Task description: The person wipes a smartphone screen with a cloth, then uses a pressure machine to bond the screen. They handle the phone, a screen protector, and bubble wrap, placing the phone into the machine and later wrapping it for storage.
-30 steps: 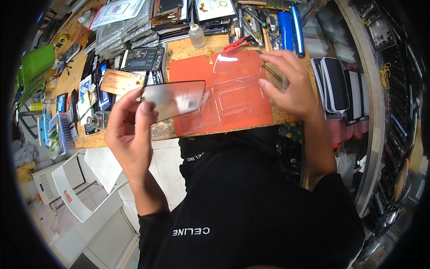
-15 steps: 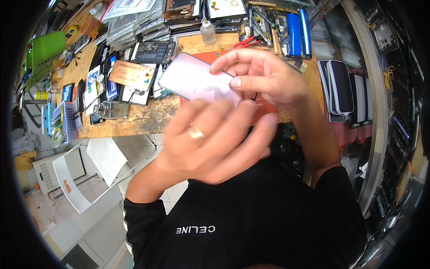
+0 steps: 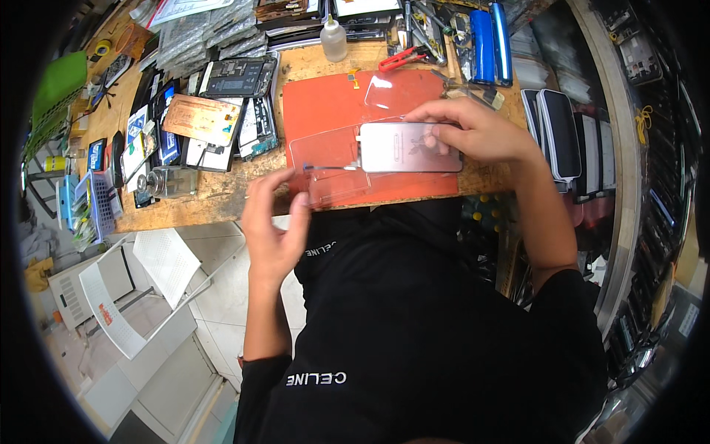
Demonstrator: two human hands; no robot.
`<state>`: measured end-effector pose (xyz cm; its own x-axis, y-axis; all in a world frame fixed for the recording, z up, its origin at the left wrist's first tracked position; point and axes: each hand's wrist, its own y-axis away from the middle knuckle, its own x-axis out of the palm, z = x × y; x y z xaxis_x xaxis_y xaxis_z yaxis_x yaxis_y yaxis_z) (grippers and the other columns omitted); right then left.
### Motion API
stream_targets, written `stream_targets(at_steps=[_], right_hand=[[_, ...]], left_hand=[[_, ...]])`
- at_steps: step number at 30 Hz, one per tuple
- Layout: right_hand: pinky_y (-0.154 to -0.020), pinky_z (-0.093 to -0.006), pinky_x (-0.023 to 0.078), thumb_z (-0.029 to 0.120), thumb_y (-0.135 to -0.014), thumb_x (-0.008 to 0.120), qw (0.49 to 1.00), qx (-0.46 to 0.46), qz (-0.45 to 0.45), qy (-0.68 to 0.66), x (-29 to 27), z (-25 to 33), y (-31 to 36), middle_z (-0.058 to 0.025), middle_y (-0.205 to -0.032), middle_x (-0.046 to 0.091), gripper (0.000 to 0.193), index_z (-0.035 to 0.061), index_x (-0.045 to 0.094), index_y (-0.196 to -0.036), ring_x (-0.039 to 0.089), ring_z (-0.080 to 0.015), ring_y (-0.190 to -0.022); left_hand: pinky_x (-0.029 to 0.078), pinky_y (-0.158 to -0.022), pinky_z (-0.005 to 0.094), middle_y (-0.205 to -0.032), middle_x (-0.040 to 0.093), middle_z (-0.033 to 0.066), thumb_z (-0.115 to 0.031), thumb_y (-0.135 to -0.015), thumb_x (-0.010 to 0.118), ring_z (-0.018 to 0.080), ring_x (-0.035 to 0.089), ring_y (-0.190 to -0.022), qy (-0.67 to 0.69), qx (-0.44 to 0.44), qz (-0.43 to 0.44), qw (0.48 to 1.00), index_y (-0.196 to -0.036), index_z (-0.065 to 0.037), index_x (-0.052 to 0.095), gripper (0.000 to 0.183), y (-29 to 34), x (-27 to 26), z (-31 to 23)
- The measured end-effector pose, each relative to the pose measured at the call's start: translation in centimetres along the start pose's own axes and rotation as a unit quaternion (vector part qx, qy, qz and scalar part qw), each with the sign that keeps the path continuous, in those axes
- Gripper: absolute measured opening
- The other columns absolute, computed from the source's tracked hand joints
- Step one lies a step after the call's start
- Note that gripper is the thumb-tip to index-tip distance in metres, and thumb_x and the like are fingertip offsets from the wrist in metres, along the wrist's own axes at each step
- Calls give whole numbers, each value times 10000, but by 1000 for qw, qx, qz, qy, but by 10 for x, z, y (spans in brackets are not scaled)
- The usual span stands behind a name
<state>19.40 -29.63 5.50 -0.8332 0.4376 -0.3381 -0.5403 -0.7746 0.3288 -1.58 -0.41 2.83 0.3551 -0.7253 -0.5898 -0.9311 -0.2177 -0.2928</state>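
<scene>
A phone-sized screen panel [image 3: 392, 152] with a pinkish-white face and a thin dark rim is at the orange mat [image 3: 325, 92], its long side running left to right. My right hand [image 3: 473, 133] grips its right end, the thumb over the face and the index finger by the far edge. Left of the panel, clear plastic pieces [image 3: 325, 148] lie on the mat. A thin dark strip [image 3: 333, 168] stretches across them to the panel's left end. My left hand [image 3: 274, 226] is beside the plastic at the mat's left corner, thumb and fingers apart, holding nothing I can see.
A clear bottle [image 3: 333, 41] and red-handled pliers [image 3: 403, 59] stand behind the mat. Phone parts [image 3: 237, 78] pile up at left, near a glass jar [image 3: 177, 181]. Blue cylinders [image 3: 482, 48] lie at back right. A white chair [image 3: 166, 263] stands left of the table's front edge.
The panel has come down from a tilted hold between both hands and turned level. My left hand has let go of it and moved left; the mat and clear plastic are uncovered.
</scene>
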Motion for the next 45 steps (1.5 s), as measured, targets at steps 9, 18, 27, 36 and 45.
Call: stream_targets(at_steps=[9, 18, 27, 36, 45], right_hand=[[-940, -472, 537, 80, -911, 627, 949, -126, -113, 264, 16, -1, -3, -193, -1085, 724, 324, 17, 717, -1216, 688, -394, -1039], [-936, -470, 527, 85, -909, 675, 916, -168, -214, 295, 37, 8, 0, -162, -1097, 677, 298, 10, 713, -1195, 656, -371, -1069], [-1036, -436, 485, 201, -799, 857, 884, -104, -292, 351, -3, -10, 39, -143, -1273, 637, 577, 46, 668, -1321, 610, -358, -1206], [-1202, -467, 371, 297, -695, 903, 892, 3, -251, 375, -9, -53, 77, -193, -1520, 503, 982, 90, 472, -1554, 467, -393, -1416], [-1189, -440, 392, 342, -712, 879, 930, -35, -246, 272, -47, -45, 112, -172, -1473, 556, 870, 85, 565, -1482, 519, -332, -1364]], left_hand=[[407, -1009, 445, -1065, 669, 73, -81, -844, 781, 286, 622, -1083, -145, 129, 96, 976, -1151, -65, 727, 312, -9, 11, -2], [409, -1004, 449, -1041, 677, 64, -57, -824, 790, 281, 635, -1070, -139, 159, 42, 977, -1117, -72, 741, 298, -11, 16, -5], [416, -1103, 497, -1404, 617, 131, -239, -823, 833, 358, 559, -1305, -111, 185, 169, 962, -1314, -85, 686, 535, -55, 63, -28], [436, -1088, 459, -1388, 648, 114, -217, -811, 842, 338, 576, -1300, -178, 219, 229, 932, -1291, -88, 722, 512, -75, 48, -25], [482, -1027, 458, -1333, 671, 118, -233, -813, 841, 331, 617, -1238, -167, 233, 222, 932, -1282, -92, 725, 502, -76, 56, -27]])
